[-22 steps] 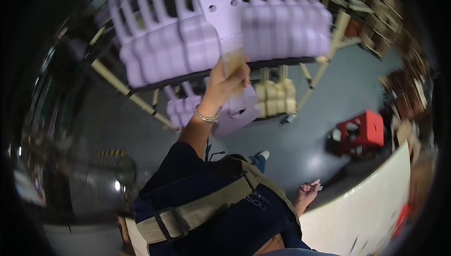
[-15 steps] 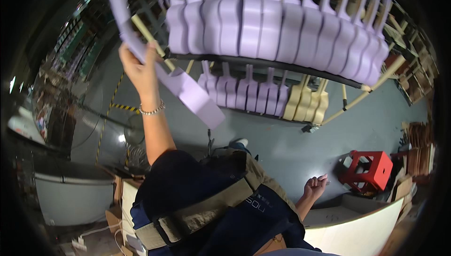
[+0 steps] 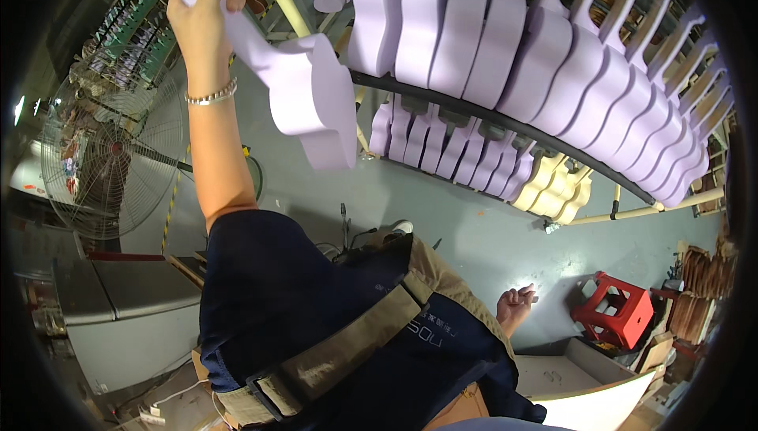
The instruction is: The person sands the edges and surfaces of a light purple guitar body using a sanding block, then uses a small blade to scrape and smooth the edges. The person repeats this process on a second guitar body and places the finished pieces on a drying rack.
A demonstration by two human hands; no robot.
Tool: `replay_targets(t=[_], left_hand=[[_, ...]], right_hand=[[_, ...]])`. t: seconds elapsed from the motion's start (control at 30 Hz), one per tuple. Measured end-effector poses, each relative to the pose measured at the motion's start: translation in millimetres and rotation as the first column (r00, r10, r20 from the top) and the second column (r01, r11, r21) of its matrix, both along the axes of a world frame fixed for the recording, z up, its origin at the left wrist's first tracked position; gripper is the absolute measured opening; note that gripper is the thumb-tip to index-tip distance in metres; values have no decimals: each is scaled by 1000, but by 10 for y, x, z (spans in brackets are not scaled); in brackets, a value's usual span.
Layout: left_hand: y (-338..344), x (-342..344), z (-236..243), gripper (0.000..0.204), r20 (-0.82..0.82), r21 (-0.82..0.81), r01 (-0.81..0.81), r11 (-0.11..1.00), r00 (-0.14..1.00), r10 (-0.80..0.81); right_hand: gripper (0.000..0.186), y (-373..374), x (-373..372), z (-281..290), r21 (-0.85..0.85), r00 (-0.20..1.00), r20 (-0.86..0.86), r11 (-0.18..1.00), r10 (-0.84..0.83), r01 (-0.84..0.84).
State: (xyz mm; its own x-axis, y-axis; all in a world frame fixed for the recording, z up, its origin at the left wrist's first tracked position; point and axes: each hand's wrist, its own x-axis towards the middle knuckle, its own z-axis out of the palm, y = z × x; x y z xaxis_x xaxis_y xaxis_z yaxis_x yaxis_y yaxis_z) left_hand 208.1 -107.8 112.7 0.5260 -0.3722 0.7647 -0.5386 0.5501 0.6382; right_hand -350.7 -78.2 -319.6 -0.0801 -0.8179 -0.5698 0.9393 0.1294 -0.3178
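My left hand (image 3: 204,14), raised at the upper left, is closed around the neck of a lilac ukulele (image 3: 312,99). Its body hangs down to the right of my wrist, tilted, close to the left end of a rack. On that rack stands a long row of lilac ukuleles (image 3: 545,67), necks up, side by side. My right hand (image 3: 517,307) is low at my right side, away from the rack, its fingers curled in with nothing visible in them.
A lower rack tier holds lilac ukuleles (image 3: 450,146) and several cream ones (image 3: 553,188). A large caged fan (image 3: 114,146) stands left, above a grey cabinet (image 3: 134,336). Right are a red stool (image 3: 616,308), a pale open-topped box (image 3: 588,383) and stacked brown wooden pieces (image 3: 699,297).
My left hand has moved up and left with the ukulele, whose body has swung round. The view has shifted, putting the rack further right. My right hand stays low with curled fingers.
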Motion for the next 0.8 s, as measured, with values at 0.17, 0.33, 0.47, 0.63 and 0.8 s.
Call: replay_targets(t=[0.17, 0.33, 0.47, 0.63, 0.8], left_hand=[[-387, 693, 104, 45, 50, 52, 113, 992, 992, -116], [-789, 726, 222, 50, -59, 90, 270, 959, 962, -265], [-1198, 1117, 300, 30, -124, 125, 332, 935, 940, -318], [-1558, 1416, 443, 39, -133, 92, 398, 913, 913, -385], [-2513, 1844, 203, 21, -224, 123, 355, 927, 920, -322]], right_hand=[[21, 33, 622, 74, 160, 996, 72, 986, -59, 47], [24, 22, 802, 166, 182, 993, 28, 978, -111, 104], [24, 1, 807, 161, 138, 990, -17, 980, -139, 140], [25, -69, 975, 313, 152, 984, -26, 972, -175, 177], [30, 7, 957, 111, 104, 982, -17, 977, -187, 188]])
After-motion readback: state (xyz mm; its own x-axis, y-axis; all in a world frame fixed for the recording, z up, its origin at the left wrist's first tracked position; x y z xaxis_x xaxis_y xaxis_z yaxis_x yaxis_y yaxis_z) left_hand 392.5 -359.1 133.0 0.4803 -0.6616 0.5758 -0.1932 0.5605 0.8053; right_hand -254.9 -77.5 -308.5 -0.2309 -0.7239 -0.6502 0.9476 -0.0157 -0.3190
